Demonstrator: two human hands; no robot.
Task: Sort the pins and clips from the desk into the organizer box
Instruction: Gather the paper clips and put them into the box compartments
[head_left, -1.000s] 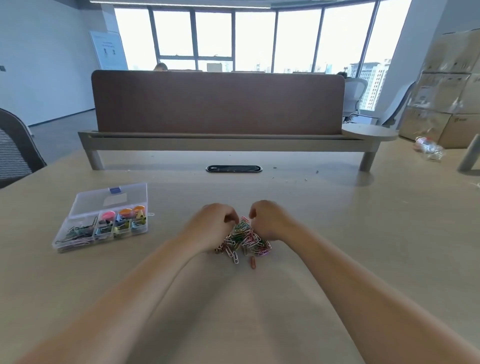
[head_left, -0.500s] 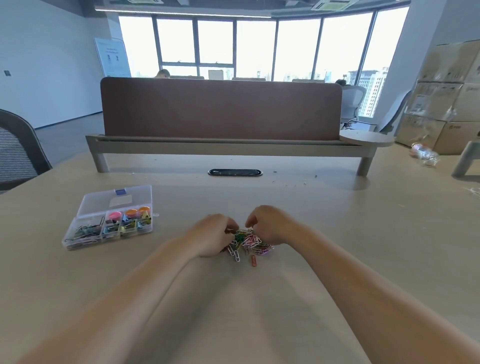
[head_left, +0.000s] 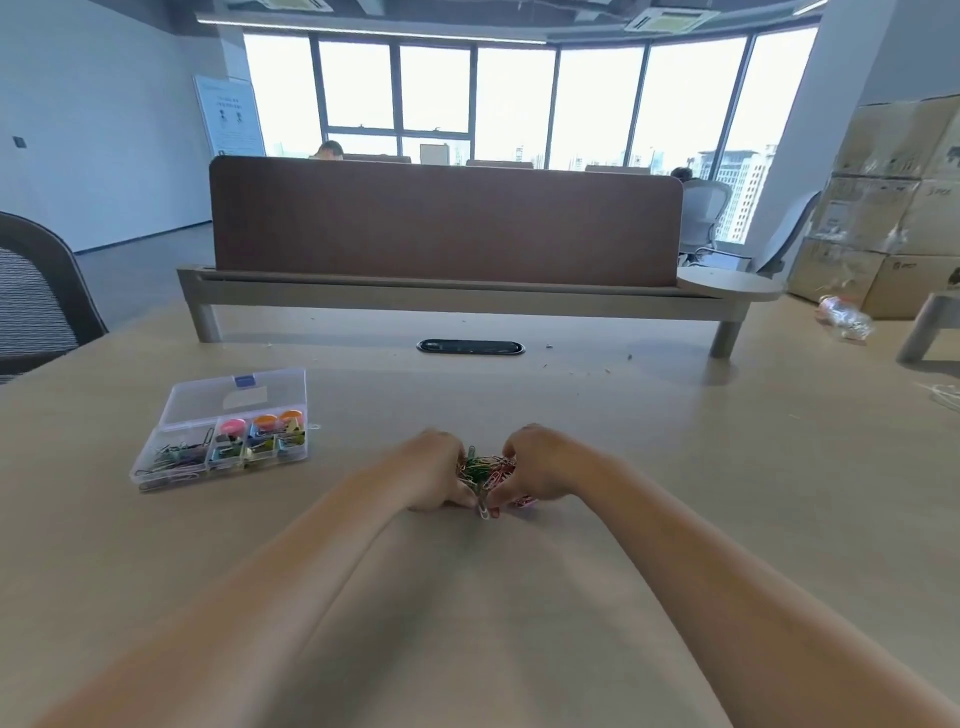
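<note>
Multicoloured paper clips (head_left: 485, 469) sit in a tight heap between the curled fingers of both hands. The left hand (head_left: 434, 475) closes on the heap from its left side and the right hand (head_left: 540, 470) from its right side. Both sets of fingers bend inward over the far edge of the heap. The two thumbs nearly meet at the near edge, where a pale clip and a red clip stick out just below the thumb tips. A few pink clips show under the right palm, touching the desk (head_left: 701, 467). Both hands grip the heap. Whether the heap is lifted or rests on the surface cannot be told. Both forearms run back from the hands toward the near edge of the desk.

The organizer box (head_left: 179, 402) lies on the desk to the left of the left hand, apart from it. Its clear lid lies open and flat on the far side. The long left compartment holds paper clips. The smaller compartments to its right hold coloured binder clips and round pink and orange items.

Farther back, an oval cable port (head_left: 470, 346) is set into the desk. A brown divider panel (head_left: 447, 223) stands behind the port.
</note>
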